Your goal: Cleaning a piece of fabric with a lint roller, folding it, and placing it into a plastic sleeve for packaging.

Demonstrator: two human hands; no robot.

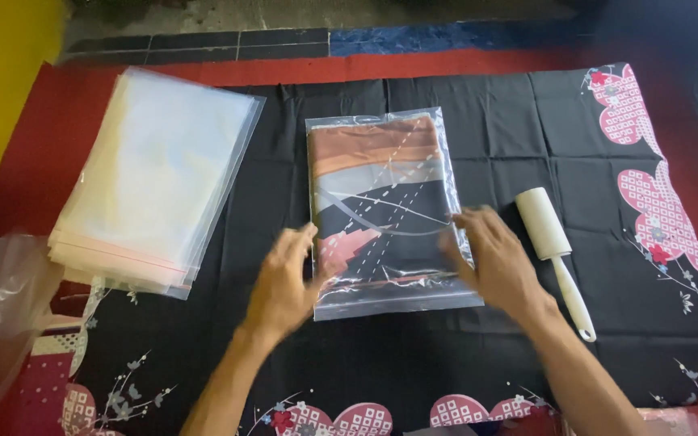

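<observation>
A clear plastic bag (385, 210) holding a folded cloth in brown, grey, black and pink lies flat on a black cloth (494, 121) in the middle of the view. My left hand (284, 278) rests at the bag's lower left edge, fingers spread and touching the plastic. My right hand (490, 254) lies on the bag's lower right edge, fingers spread over the plastic. Neither hand grips anything.
A stack of empty clear bags (155, 173) lies at the left. A white lint roller (555, 250) lies just right of my right hand. Another loose clear bag (2, 299) sits at the far left edge. Pink flower prints border the black cloth.
</observation>
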